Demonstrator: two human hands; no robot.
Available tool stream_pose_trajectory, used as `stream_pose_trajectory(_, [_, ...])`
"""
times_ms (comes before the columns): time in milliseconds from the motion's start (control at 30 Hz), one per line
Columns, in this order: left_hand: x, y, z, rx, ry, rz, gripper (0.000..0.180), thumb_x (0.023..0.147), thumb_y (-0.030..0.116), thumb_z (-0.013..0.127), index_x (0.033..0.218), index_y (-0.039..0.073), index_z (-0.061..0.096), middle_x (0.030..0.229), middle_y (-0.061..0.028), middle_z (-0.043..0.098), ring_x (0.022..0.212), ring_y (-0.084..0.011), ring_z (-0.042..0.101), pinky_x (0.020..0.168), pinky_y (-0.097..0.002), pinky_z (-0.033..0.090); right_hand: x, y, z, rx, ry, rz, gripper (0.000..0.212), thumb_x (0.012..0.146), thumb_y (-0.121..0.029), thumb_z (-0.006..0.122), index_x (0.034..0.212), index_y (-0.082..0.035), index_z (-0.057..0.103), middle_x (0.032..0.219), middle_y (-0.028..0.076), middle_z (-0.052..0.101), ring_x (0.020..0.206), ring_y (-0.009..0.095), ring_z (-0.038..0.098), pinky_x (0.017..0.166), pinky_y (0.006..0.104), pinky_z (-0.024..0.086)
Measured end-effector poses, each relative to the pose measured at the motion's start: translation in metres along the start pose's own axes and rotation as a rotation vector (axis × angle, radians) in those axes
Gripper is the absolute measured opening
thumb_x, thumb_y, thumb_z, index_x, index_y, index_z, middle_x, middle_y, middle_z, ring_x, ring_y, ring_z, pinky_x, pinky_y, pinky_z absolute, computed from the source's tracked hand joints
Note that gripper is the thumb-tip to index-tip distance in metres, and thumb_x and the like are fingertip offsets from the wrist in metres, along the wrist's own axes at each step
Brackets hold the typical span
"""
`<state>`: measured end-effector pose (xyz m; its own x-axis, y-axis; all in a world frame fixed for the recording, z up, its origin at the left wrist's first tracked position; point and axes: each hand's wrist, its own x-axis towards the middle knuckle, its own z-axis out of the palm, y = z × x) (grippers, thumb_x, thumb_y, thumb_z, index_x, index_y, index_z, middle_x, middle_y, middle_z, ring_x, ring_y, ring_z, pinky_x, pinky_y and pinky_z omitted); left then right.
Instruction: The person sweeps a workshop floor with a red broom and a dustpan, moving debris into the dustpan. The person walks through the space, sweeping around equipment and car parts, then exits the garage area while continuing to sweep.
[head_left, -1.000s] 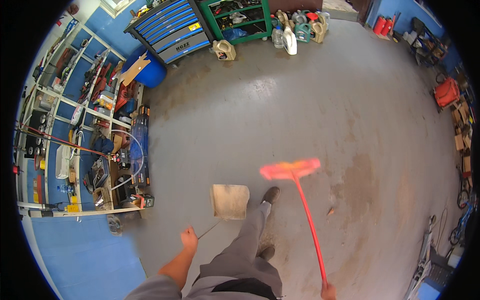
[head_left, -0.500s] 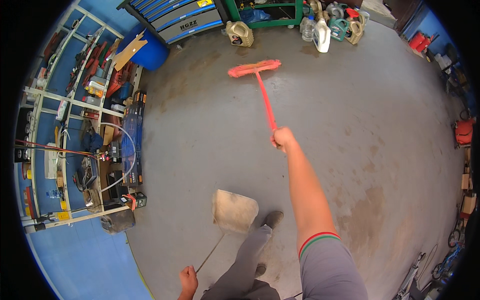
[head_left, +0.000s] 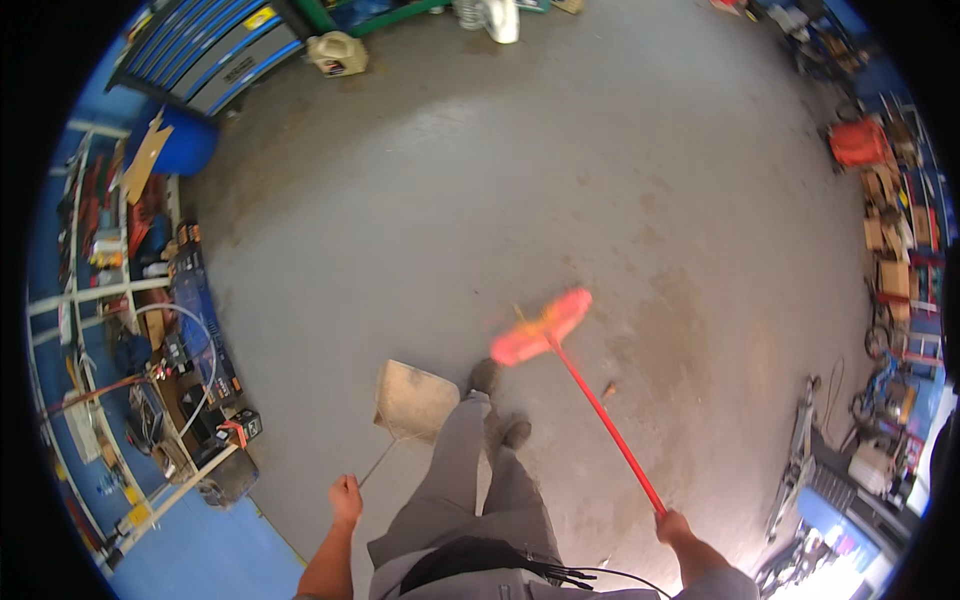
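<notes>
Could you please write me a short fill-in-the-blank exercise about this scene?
1. The right hand holds a broom whose handle is coloured ____.
2. The left hand holds the thin handle of a ____.
3. The round bin beside the tool cabinet is coloured ____.

Missing words: red; dustpan; blue.

The broom head (head_left: 543, 330) is blurred. The near end of its red handle (head_left: 608, 429) is hidden at the right grip (head_left: 674, 526), that of the dustpan handle (head_left: 378, 465) at the left grip (head_left: 346, 498). The upper edge cuts off a white jug (head_left: 502, 20) and green cabinet (head_left: 385, 20); a brown scrap (head_left: 610, 389) is too small to identify.
</notes>
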<state>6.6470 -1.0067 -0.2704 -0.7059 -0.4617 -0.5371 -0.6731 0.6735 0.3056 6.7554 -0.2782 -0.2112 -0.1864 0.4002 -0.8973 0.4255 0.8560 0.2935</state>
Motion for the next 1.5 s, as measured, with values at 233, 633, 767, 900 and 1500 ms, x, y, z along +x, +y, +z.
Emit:
stream_pose_trajectory(233, [0.02,0.055,0.001,0.132,-0.083,0.211,0.039,0.098,0.024,0.053,0.072,-0.005,0.054,0.066,-0.0261,0.054,0.056,-0.0407,0.048,0.055,-0.0478,0.039,-0.141,0.164,0.099,0.026,-0.205,0.487,0.054,0.098,-0.047,0.048,0.102,0.001,0.071,0.098,0.025,0.07,0.099,0.039,0.067,0.086,0.0437,0.054])
stream_pose_trajectory(633, [0.028,0.148,-0.003,0.093,0.053,0.373,0.038,0.098,0.022,0.052,0.071,-0.004,0.051,0.06,-0.021,0.049,0.052,-0.0342,0.043,0.053,-0.0449,0.038,-0.058,0.074,0.067,0.412,0.253,0.081,0.055,0.095,-0.053,0.049,0.083,-0.002,0.068,0.082,0.025,0.067,0.086,0.044,0.065,0.073,0.0533,0.049])
stream_pose_trajectory(767, [0.016,0.177,-0.002,0.044,0.069,0.396,0.04,0.099,0.021,0.051,0.067,-0.002,0.045,0.055,-0.0125,0.042,0.05,-0.0216,0.039,0.051,-0.0388,0.036,0.138,-0.119,-0.079,0.639,0.217,-0.261,0.052,0.095,-0.053,0.046,0.099,-0.007,0.068,0.089,0.024,0.068,0.087,0.043,0.066,0.074,0.0517,0.049])
stream_pose_trajectory(900, [-0.009,0.204,-0.003,-0.194,0.022,0.24,0.043,0.102,0.023,0.049,0.064,0.004,0.041,0.055,-0.0008,0.037,0.052,-0.009,0.036,0.049,-0.0301,0.036,0.239,-0.255,-0.235,0.494,0.239,-0.457,0.042,0.095,-0.035,0.045,0.109,-0.005,0.07,0.114,0.021,0.068,0.108,0.037,0.064,0.093,0.0472,0.051])
stream_pose_trajectory(1500, [-0.021,0.398,0.146,0.053,0.028,0.317,0.042,0.096,0.025,0.052,0.069,-0.007,0.049,0.054,-0.0121,0.042,0.054,-0.0165,0.037,0.052,-0.0417,0.035,-0.074,0.391,0.107,0.433,-0.14,0.727,0.057,0.096,-0.05,0.053,0.095,0.004,0.071,0.095,0.025,0.07,0.094,0.042,0.068,0.081,0.0472,0.055])
